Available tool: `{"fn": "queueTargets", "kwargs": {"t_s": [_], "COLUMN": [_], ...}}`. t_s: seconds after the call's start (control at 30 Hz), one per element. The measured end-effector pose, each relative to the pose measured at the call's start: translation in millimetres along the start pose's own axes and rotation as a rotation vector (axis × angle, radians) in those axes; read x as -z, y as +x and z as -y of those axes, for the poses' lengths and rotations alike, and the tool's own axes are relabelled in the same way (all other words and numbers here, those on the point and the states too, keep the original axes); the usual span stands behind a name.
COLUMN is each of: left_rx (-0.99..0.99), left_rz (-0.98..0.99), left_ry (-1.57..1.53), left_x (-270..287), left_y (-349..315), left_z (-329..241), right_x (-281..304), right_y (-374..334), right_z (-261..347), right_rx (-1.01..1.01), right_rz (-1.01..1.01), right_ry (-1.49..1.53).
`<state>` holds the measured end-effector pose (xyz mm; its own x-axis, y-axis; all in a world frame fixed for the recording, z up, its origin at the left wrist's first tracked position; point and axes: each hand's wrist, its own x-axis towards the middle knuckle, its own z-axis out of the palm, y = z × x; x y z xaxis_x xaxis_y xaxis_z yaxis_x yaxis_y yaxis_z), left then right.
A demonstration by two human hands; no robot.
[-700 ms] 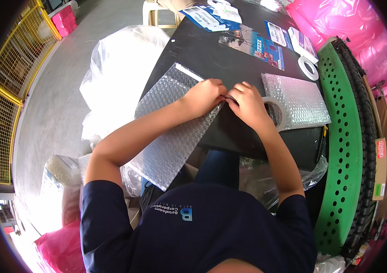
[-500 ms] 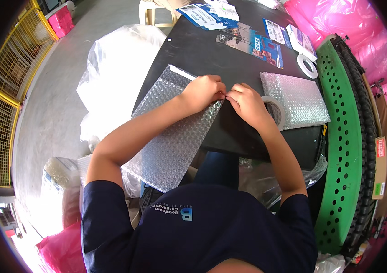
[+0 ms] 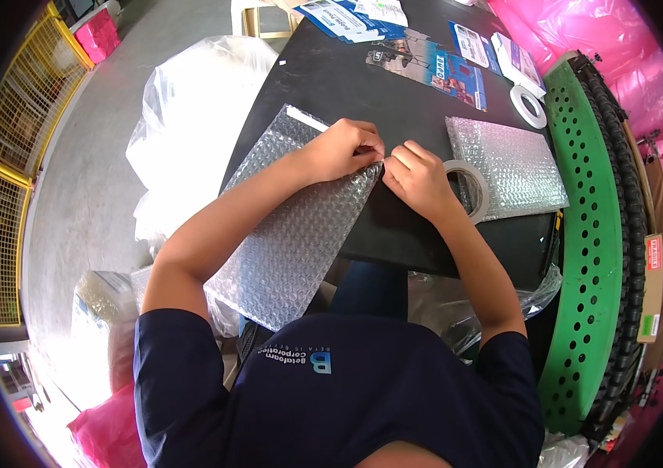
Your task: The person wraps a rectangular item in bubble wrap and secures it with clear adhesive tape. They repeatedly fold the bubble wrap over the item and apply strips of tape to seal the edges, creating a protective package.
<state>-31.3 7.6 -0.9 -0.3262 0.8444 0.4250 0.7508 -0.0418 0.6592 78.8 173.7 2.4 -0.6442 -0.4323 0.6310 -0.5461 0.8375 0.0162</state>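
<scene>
A clear bubble-wrap pouch (image 3: 288, 234) lies slantwise over the near left edge of the black table, its lower end hanging toward my lap. A white strip runs along its far edge. My left hand (image 3: 347, 148) is closed in a pinch on the pouch's far right corner. Right beside that corner, my right hand (image 3: 419, 181) has its fingers curled and pinched together; whatever lies between its fingertips is too small to make out. A roll of tape (image 3: 481, 195) stands just right of my right hand, against a flat stack of bubble-wrap pouches (image 3: 515, 168).
The black table (image 3: 331, 82) carries printed sheets (image 3: 433, 70), blue-and-white leaflets (image 3: 347, 22) and a white tape roll (image 3: 528, 107). A green perforated panel (image 3: 577, 257) borders its right side. Large clear plastic bags (image 3: 199, 132) stand on the left, near yellow mesh fencing (image 3: 23, 132).
My right hand has drawn slightly right and down from my left fingertips, its fingers more curled. My left hand keeps its pinch at the pouch corner.
</scene>
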Motion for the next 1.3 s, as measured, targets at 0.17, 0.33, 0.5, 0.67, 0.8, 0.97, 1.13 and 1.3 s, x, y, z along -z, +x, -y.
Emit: {"fn": "queueTargets", "kwargs": {"t_s": [0.17,0.33,0.5,0.67,0.8,0.97,1.13,1.3], "left_rx": [-0.043,0.387,0.306,0.293,0.355,0.416,0.429,0.501], "left_rz": [0.094,0.27,0.593,0.759,0.609,0.287,0.288,0.423], "left_ry": [0.305,0.7,0.555,0.495,0.486,0.485,0.598,0.705], "left_x": [-1,-20,5,47,48,18,11,15], "left_y": [-24,-83,-76,-18,15,49,67,83], "left_z": [-8,-89,-82,-45,-1,15,26,27], "right_x": [8,-1,-1,0,0,3,3,3], "right_y": [-4,-13,-12,-16,-14,-14,-15,-13], "right_z": [-6,-18,-19,-19,-20,-17,-16,-11], "right_rx": [-0.305,-0.589,-0.738,-0.757,-0.698,-0.671,-0.686,-0.745], "right_rz": [-0.223,-0.24,-0.286,-0.43,-0.459,-0.438,-0.421,-0.245], "right_ry": [0.245,0.501,0.574,0.611,0.54,0.53,0.512,0.466]}}
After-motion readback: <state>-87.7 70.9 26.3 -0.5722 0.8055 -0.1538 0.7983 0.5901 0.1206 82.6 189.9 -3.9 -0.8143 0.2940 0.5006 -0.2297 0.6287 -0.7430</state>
